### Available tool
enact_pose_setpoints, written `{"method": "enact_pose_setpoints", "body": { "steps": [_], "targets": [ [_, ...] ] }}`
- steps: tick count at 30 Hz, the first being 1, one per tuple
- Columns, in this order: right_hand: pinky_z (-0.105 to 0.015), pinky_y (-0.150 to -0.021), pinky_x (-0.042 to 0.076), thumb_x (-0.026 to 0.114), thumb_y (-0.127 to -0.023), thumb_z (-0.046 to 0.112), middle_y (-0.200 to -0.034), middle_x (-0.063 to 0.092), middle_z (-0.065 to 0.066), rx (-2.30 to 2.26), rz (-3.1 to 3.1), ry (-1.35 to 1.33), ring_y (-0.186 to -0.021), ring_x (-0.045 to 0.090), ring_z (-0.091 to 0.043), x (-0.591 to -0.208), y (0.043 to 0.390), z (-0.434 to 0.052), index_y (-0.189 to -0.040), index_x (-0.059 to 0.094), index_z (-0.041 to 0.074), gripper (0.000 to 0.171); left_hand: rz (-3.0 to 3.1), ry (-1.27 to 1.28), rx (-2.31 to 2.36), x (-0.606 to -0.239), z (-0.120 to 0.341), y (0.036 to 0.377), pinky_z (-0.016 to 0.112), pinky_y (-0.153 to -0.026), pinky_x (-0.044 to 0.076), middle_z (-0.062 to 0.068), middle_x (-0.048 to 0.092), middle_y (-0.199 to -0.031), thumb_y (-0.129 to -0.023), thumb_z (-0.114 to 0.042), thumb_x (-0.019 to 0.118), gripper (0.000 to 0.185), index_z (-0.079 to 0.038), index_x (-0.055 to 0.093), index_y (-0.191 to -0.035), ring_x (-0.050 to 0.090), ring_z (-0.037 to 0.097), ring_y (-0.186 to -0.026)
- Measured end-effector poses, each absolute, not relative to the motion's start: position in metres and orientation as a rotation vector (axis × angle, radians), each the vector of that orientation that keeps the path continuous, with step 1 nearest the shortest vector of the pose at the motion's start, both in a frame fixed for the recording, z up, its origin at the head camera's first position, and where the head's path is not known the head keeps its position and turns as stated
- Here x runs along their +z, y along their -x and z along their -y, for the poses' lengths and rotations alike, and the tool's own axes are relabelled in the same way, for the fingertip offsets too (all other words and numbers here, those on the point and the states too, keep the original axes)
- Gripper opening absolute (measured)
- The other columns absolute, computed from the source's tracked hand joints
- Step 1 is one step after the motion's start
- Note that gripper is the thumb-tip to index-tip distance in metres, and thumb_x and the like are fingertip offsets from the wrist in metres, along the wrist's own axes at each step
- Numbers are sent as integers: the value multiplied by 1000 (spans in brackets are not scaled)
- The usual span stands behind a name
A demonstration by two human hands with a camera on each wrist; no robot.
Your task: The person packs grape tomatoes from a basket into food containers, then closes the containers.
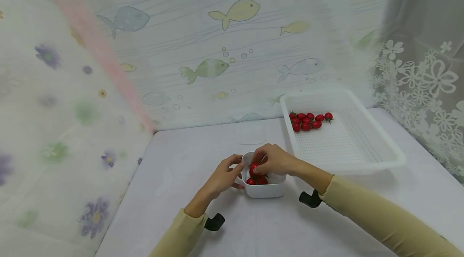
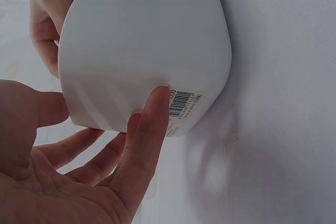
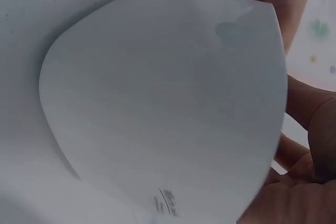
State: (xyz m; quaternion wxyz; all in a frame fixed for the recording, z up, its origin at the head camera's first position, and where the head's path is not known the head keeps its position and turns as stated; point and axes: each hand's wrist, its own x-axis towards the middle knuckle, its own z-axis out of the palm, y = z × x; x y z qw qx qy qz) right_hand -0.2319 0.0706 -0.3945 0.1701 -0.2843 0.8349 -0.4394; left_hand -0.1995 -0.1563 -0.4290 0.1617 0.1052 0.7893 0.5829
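Observation:
A small white rectangular container (image 1: 266,191) stands on the table with several red cherry tomatoes (image 1: 262,180) inside. My left hand (image 1: 222,174) steadies its left side, with the thumb at the rim and fingers along the outer wall, close to a barcode label (image 2: 182,103). Inside the container, my right hand (image 1: 273,160) pinches one cherry tomato (image 1: 253,167) between thumb and fingers. The right wrist view is mostly filled by the container's outer wall (image 3: 157,87), which hides the fingertips and the tomatoes.
Behind and to the right, a large white perforated basket (image 1: 337,144) holds more cherry tomatoes (image 1: 306,122) in its far left corner. Something transparent with a curved edge (image 1: 251,143) lies behind the container. A fish-patterned curtain (image 1: 217,67) hangs along the table's back edge.

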Motion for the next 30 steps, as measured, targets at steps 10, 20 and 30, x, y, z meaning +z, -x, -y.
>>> {"method": "enact_pose_setpoints", "body": {
  "steps": [10, 20, 30],
  "targets": [
    [-39, -83, 58, 82, -86, 16, -97, 75, 1, -1074, -2553, 848, -89, 71, -15, -413, 232, -51, -104, 75, 8, 20, -2244, -306, 1669, -430, 156, 200, 40, -71, 65, 16, 49, -145, -108, -25, 53, 40, -9, 51, -145, 64, 32, -99],
    [-31, -77, 59, 80, -87, 9, -91, 72, -1, -1043, -2619, 855, -83, 63, -13, -420, 228, -44, -98, 73, 6, 13, -2241, -313, 1672, -431, 157, 199, 41, -71, 65, 15, 50, -144, -108, -26, 53, 39, -10, 52, -144, 65, 24, -93],
    [-34, -75, 59, 81, -87, 11, -94, 74, -4, -996, -2636, 872, -82, 65, -14, -406, 221, -49, -103, 74, 4, 19, -2245, -314, 1669, -433, 157, 199, 40, -71, 65, 16, 49, -146, -109, -26, 52, 40, -10, 51, -145, 65, 28, -96]
  ]
}}
